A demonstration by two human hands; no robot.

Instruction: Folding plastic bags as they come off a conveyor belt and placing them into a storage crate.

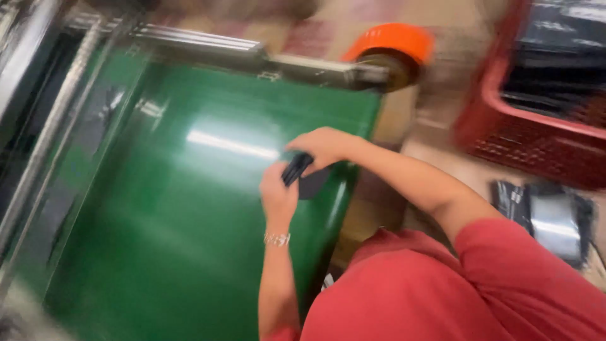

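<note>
Both hands, left [278,197] and right [323,146], are gripping a dark flat pouch [303,173] at the green belt's [170,208] right edge (belt surface lying open leftward); red crate [536,136] sitting well apart.

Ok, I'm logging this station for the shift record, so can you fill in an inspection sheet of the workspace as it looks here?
Surface: glossy green conveyor belt with light glare, metal rails along its left and far edges.
Job's things: small dark flat items held over the belt's right edge; picture is blurred, so their kind is unclear.
Clutter: dark and silvery packets on the floor at right.
Grips: left hand, with a wrist bracelet, and right hand both closed on the dark items.
Cables: nothing seen.
Surroundings: orange roller end cap at the belt's far corner; red plastic crate holding dark goods.
</note>
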